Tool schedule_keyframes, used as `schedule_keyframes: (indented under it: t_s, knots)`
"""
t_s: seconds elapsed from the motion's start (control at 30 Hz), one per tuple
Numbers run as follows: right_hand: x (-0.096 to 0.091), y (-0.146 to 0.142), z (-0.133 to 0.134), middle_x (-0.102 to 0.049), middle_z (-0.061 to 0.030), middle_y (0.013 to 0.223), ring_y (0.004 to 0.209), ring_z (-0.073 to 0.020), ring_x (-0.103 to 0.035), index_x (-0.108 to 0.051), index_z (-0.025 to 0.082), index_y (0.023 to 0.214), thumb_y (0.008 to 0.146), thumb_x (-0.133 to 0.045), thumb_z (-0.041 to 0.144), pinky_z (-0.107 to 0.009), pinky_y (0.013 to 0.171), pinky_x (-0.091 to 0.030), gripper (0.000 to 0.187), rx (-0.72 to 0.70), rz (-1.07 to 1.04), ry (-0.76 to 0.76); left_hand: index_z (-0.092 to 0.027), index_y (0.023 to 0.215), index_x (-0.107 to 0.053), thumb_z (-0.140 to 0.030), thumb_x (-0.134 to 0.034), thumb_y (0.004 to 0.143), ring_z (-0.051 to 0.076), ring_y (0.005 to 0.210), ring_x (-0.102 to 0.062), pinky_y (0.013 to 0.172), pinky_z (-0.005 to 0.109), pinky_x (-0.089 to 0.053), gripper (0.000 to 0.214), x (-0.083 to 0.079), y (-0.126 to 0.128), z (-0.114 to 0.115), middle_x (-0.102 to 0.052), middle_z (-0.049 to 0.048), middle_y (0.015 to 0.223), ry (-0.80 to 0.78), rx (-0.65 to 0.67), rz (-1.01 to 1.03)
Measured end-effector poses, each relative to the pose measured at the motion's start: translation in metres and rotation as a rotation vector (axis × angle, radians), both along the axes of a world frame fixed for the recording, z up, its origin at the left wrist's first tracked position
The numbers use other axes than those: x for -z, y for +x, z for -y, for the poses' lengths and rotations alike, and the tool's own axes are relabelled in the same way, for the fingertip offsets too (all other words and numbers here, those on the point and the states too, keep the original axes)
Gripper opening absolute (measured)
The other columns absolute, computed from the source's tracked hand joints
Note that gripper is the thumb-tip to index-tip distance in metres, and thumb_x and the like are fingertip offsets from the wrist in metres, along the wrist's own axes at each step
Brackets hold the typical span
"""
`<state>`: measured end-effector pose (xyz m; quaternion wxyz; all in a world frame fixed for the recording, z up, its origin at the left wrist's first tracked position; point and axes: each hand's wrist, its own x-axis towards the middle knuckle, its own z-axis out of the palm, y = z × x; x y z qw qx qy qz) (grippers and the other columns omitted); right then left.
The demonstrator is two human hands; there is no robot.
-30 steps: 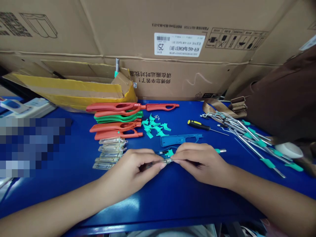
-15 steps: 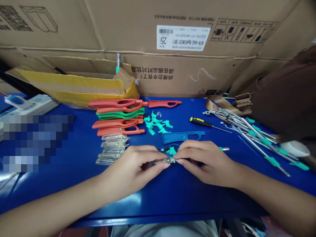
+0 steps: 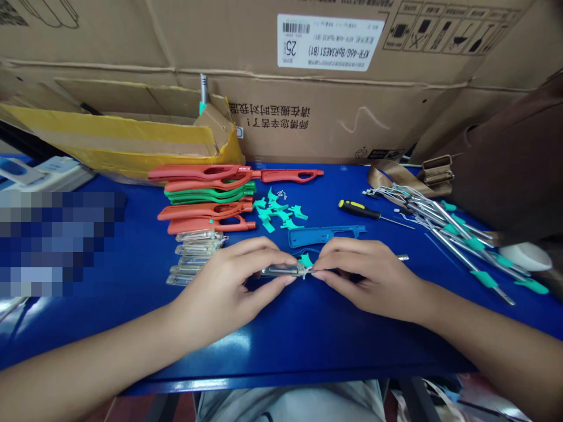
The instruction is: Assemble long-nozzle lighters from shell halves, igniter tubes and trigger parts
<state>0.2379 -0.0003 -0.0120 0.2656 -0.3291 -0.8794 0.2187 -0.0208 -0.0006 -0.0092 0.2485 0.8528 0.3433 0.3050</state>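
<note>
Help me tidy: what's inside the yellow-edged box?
In the box, a metal rod and something dark poke up; its front wall hides anything lower.

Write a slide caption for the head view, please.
Left hand holding a clear part, right hand at its end, over a blue table.

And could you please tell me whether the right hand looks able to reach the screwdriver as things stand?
Probably yes: the screwdriver lies beyond the right hand with nothing covering it, though that hand is pinching at the clear case's end.
</note>
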Motion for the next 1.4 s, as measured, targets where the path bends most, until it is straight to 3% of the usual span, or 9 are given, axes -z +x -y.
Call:
schedule_keyframes:
  t_s: [0.43,0.63,0.87,1.0,1.1,1.23,1.4]
  knots:
    - [0.003,-0.005,0.002,-0.072,-0.0042,0.093,0.083,-0.0124,-0.067,-0.072,0.018,0.098,0.097,-0.06,0.014,-0.024,0.074,-0.052,0.013,-0.04,-0.113,-0.031,-0.02,0.112,-0.072,-0.018,-0.07,0.092,0.01,0.086,-0.067,0.078,0.019,-0.053,0.02,0.002,0.002,0.0,-0.072,0.0007,0.098,0.04,0.036,0.005]
    - [-0.001,-0.008,0.003,-0.069,-0.0034,0.085,0.062,-0.0093,-0.055,-0.072,0.018,0.097,0.096,-0.061,0.016,-0.023,0.056,-0.044,0.011,0.044,-0.182,-0.101,-0.019,0.11,-0.072,-0.018,-0.071,0.092,0.011,0.086,-0.067,0.079,0.021,-0.054,0.018,0.002,0.001,0.0,-0.072,0.0014,0.096,0.099,0.01,0.005]
    - [0.003,-0.01,0.004,-0.069,-0.0026,0.084,0.06,-0.0086,-0.055,-0.072,0.018,0.096,0.096,-0.061,0.016,-0.023,0.055,-0.045,0.011,0.066,-0.217,-0.124,-0.021,0.109,-0.073,-0.022,-0.07,0.093,0.011,0.079,-0.067,0.072,0.022,-0.054,0.017,0.003,0.002,0.0,-0.073,0.0012,0.094,0.059,-0.013,0.016]
    - [0.003,-0.007,0.003,-0.071,-0.0043,0.096,0.083,-0.016,-0.064,-0.069,0.022,0.103,0.096,-0.062,0.021,-0.03,0.075,-0.053,0.011,0.085,-0.06,-0.021,-0.021,0.109,-0.073,-0.026,-0.066,0.095,0.016,0.086,-0.067,0.077,0.029,-0.054,0.016,-0.003,-0.001,-0.005,-0.074,0.003,0.096,0.066,0.004,-0.088]
    - [0.002,-0.002,0.0,-0.067,-0.0081,0.116,0.109,-0.0257,-0.061,-0.063,0.024,0.121,0.093,-0.068,0.031,-0.044,0.095,-0.051,0.029,0.116,0.142,0.071,-0.022,0.107,-0.074,-0.025,-0.064,0.096,0.019,0.089,-0.067,0.082,0.034,-0.053,0.016,-0.01,-0.005,-0.011,-0.076,0.0033,0.098,0.059,0.031,-0.185]
    - [0.004,0.004,-0.004,-0.062,-0.0106,0.127,0.116,-0.0292,-0.057,-0.057,0.024,0.134,0.093,-0.068,0.041,-0.051,0.099,-0.048,0.046,0.089,0.29,0.11,-0.023,0.103,-0.075,-0.024,-0.067,0.093,0.019,0.09,-0.067,0.087,0.036,-0.052,0.013,-0.014,-0.01,-0.015,-0.075,0.0015,0.097,-0.004,0.054,-0.272]
    - [0.007,0.005,-0.005,-0.062,-0.0106,0.128,0.113,-0.0286,-0.057,-0.058,0.026,0.134,0.095,-0.065,0.042,-0.048,0.094,-0.048,0.043,0.046,0.327,0.127,-0.022,0.105,-0.075,-0.025,-0.067,0.093,0.021,0.095,-0.066,0.088,0.036,-0.052,0.015,-0.01,-0.011,-0.015,-0.072,0.0035,0.101,-0.026,0.051,-0.318]
